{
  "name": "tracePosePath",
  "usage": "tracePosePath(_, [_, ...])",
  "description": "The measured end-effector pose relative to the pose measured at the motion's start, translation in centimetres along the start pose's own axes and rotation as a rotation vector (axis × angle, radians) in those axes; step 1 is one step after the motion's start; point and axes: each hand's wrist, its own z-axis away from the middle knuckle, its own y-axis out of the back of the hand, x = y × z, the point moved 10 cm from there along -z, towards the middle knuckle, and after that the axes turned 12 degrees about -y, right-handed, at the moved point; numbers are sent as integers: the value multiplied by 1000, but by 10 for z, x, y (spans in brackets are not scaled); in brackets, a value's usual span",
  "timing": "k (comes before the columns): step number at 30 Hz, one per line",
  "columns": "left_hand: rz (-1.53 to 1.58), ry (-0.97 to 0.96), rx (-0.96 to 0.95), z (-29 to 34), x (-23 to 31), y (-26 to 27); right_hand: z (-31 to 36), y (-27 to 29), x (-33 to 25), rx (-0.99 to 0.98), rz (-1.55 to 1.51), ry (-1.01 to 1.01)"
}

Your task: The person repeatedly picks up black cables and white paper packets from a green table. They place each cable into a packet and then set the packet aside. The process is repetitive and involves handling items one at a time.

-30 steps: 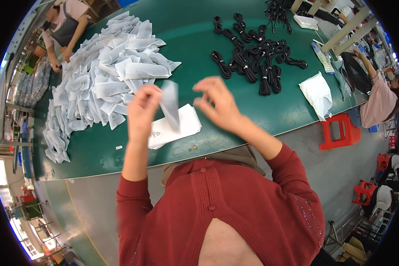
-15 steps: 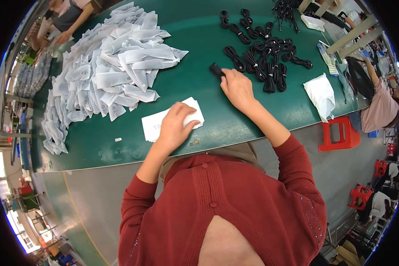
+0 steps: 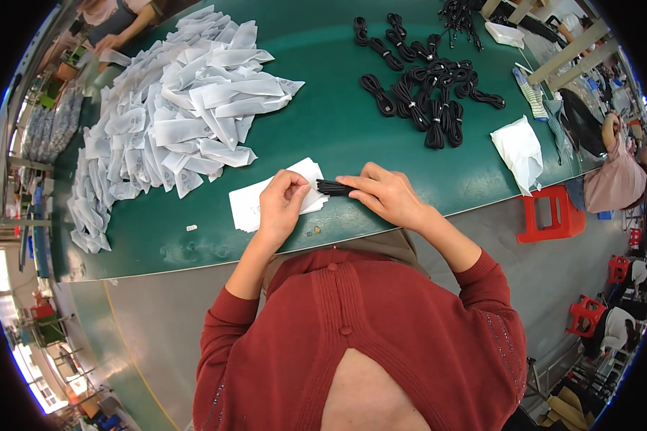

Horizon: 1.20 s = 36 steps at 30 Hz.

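- Beyond and left of the white bag stack (image 3: 244, 206): heaped pale pouches (image 3: 201, 108).
- Over the stack, my left hand (image 3: 280, 203) bends its fingertips together; whether they pinch a bag, I can't tell.
- At the stack's right end, the black cable bundle (image 3: 333, 187) lies sideways, tip pointing left, my left fingertips in its way.
- Right of the stack, my right hand (image 3: 388, 197) pinches the bundle.
- Beyond and right of the stack: coiled cables (image 3: 434, 133), white packet (image 3: 519, 152).
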Motion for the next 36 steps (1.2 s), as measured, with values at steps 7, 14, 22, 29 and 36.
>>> tracePosePath(7, [-90, -243, -111, -5, 36, -10, -7, -39, 38, -277, -526, -388])
tracePosePath(14, [-56, -182, -44, -25, 43, 11, -27, -20, -11, -111, -706, -16])
tracePosePath(22, [351, -137, 478, -85, 2, 148, -85, 65, 60, 601, 522, -128])
tracePosePath(29, [-307, -237, 78, -48, 49, 70, -86, 30, 89, 421, 750, -145])
tracePosePath(36, [-432, -319, -178, -3, 22, -10, -46, 26, 47, 175, -124, -233])
